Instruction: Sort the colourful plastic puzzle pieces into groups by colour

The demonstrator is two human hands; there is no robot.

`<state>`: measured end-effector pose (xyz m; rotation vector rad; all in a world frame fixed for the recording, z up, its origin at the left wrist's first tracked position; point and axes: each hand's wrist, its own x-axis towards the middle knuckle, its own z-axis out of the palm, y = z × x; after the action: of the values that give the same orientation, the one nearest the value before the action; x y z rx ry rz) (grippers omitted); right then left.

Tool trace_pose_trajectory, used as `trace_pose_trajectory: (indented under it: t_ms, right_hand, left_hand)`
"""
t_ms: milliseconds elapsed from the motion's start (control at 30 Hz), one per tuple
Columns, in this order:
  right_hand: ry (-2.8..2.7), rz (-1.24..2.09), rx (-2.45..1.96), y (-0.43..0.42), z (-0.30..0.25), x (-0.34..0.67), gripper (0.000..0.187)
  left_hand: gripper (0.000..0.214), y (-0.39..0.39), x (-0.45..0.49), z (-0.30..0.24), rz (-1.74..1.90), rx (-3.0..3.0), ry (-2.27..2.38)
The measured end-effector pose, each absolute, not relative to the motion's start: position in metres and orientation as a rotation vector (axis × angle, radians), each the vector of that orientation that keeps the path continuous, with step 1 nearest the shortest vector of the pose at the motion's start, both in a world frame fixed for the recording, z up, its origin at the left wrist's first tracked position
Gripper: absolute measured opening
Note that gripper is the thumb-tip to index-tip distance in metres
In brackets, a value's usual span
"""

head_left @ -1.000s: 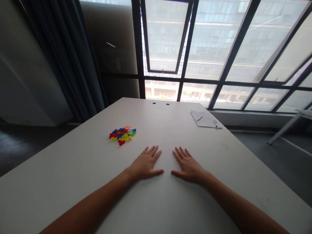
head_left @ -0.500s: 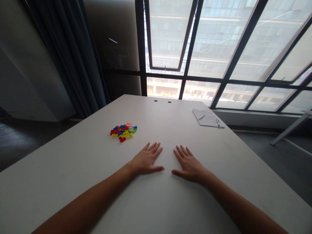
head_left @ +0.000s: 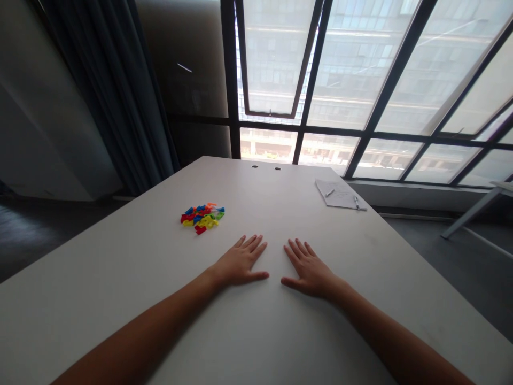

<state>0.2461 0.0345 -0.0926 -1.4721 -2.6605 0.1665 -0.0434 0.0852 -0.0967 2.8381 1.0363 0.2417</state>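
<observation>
My left hand [head_left: 239, 263] lies flat on the white table [head_left: 132, 278], palm down, fingers stretched out and holding nothing. Beside it, a small gap away, my right hand [head_left: 308, 271] rests the same way, open and flat. A small heap of coloured plastic pieces [head_left: 202, 216], red, blue, yellow, green and orange, sits on the table to the upper left of my left hand, apart from it.
A sheet of paper [head_left: 339, 193] with a pen [head_left: 356, 202] on it lies near the table's far right corner. Two small holes [head_left: 265, 167] mark the far edge. Large windows and a dark curtain [head_left: 116, 96] stand beyond the table.
Both hands stay flat in the same place. Only the view has shifted slightly.
</observation>
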Motion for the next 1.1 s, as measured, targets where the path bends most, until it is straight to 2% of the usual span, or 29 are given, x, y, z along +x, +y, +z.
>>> trace_pose_trajectory:
  t_ms: [300,467,567,667,767,867,1100]
  right_hand:
    - [-2.653,0.143,-1.463,0.036,-0.097,0.249,0.099]
    - [-2.584,0.135,-1.419,0.033,-0.093,0.249,0.082]
    - [-2.477,0.108,-1.422,0.032,-0.094,0.25,0.073]
    - [-2.434,0.109,-1.44,0.032,-0.096,0.251,0.071]
    - [-2.443,0.112,-1.439,0.032,-0.097,0.251,0.069]
    - [-2.452,0.112,-1.439,0.032,-0.097,0.251,0.067]
    - [-2.475,0.153,-1.476,0.032,-0.094,0.248,0.064]
  left_hand:
    - [0.091,0.085,-0.043,-0.099,0.271,2.82,1.03]
    - [0.074,0.089,-0.045,-0.092,0.431,2.82,1.065]
    - [0.059,0.109,-0.06,-0.077,0.647,2.845,1.205]
    - [0.061,0.145,-0.09,-0.063,0.725,2.793,1.571]
    - [0.078,0.183,-0.124,-0.054,0.485,2.638,1.927]
    - [0.09,0.209,-0.155,-0.048,0.229,2.392,2.054]
    - [0.085,0.226,-0.183,-0.056,0.089,2.328,1.882]
